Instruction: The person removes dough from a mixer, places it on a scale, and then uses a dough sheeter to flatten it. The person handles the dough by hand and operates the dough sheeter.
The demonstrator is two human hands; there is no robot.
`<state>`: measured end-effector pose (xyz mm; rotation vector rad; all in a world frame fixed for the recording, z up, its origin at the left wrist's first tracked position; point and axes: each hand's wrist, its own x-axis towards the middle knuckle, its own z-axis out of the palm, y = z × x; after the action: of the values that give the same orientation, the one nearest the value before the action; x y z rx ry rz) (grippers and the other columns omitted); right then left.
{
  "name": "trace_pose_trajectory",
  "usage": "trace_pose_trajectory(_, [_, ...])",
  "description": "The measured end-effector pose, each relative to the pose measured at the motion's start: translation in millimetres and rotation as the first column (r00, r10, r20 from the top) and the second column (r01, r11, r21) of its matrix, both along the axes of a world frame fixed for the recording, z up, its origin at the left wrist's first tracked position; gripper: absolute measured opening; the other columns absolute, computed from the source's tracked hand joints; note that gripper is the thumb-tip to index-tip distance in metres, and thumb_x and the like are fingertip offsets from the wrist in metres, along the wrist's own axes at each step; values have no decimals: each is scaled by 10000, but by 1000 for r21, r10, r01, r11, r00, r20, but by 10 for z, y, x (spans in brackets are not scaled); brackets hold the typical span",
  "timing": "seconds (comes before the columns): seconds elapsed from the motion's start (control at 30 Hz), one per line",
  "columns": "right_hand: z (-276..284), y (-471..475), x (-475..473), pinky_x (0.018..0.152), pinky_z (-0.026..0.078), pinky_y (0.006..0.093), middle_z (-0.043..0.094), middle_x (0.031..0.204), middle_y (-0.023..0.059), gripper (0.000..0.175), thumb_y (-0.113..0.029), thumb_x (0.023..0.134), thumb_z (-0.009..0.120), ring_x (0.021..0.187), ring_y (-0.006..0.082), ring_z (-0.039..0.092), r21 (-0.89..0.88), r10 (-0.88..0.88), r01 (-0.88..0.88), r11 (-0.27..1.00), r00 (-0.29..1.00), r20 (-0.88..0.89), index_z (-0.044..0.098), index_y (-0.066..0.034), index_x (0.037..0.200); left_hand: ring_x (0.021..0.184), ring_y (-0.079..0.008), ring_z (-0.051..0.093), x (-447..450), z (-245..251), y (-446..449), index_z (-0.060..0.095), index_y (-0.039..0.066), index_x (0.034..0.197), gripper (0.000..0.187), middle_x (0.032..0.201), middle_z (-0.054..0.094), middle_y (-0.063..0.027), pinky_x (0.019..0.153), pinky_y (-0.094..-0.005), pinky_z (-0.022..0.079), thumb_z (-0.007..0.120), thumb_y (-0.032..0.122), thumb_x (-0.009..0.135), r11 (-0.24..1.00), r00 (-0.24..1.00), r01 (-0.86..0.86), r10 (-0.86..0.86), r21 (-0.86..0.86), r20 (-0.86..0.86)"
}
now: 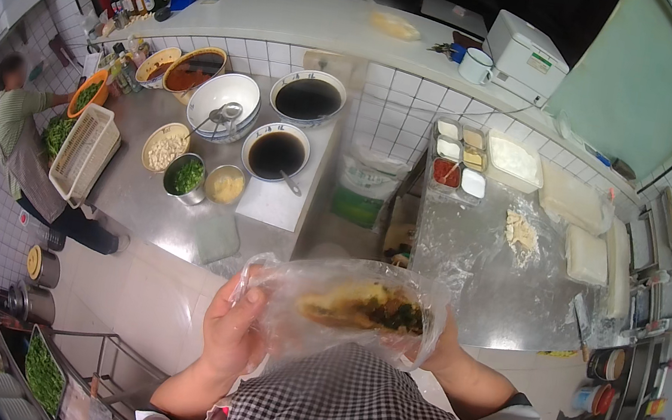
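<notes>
A clear plastic bag [286,326] is stretched between my two hands in front of my checked apron. Inside it lies a browned, filled flatbread [361,305] with dark green filling showing at its right part. My left hand [234,325] grips the bag's left end, thumb on top. My right hand [442,346] is at the bag's right end, its fingers partly hidden behind and inside the plastic. Beyond my hands stand two steel tables, the left one [129,198] with bowls of food, the right one [478,303] dusted with flour.
Bowls of dark liquid [279,153], a steel pot of chopped greens [185,178] and a white plastic basket [83,156] stand on the left table. Dough pieces [522,231], seasoning tins [446,173] and a knife [580,321] lie right. A co-worker [33,145] stands far left.
</notes>
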<state>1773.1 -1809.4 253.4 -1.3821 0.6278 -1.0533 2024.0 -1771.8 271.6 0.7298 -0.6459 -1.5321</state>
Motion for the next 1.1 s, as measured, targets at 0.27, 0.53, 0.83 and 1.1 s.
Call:
trace_pose_trajectory(0.27, [-7,-24,-96,960,500,339,635,1253,109,686,-122,704,857,1098,194,629,-77,31,-30,997,1000,0,553,4,1306,491,-97,557,-59,1,-89,507,-5,1258,547,1051,658,-150,312,-181,342,648,396,913,996,964,90,-82,-21,254])
trace_pose_trajectory(0.53, [-22,125,-279,954,509,339,633,1255,97,728,-158,728,842,1105,237,638,121,23,-24,992,1000,8,503,2,1352,563,-116,586,-145,34,-15,569,-17,1197,535,983,671,-127,432,-222,443,721,367,857,995,941,100,-102,21,323])
trace_pose_trajectory(0.83, [627,470,-497,955,516,409,645,1149,166,474,-180,814,753,1121,285,624,472,271,-311,825,950,152,584,56,1188,676,-264,626,-75,726,112,611,20,966,390,801,628,-175,614,-369,517,713,354,794,733,653,523,-17,-435,757])
trace_pose_trajectory(1.1, [820,291,-426,1031,449,392,582,1299,205,516,-194,858,749,1221,307,552,261,535,-594,761,802,265,567,60,1269,717,-280,626,-196,958,253,606,-51,748,269,831,631,-187,620,-336,525,771,162,759,808,816,444,-186,-387,548])
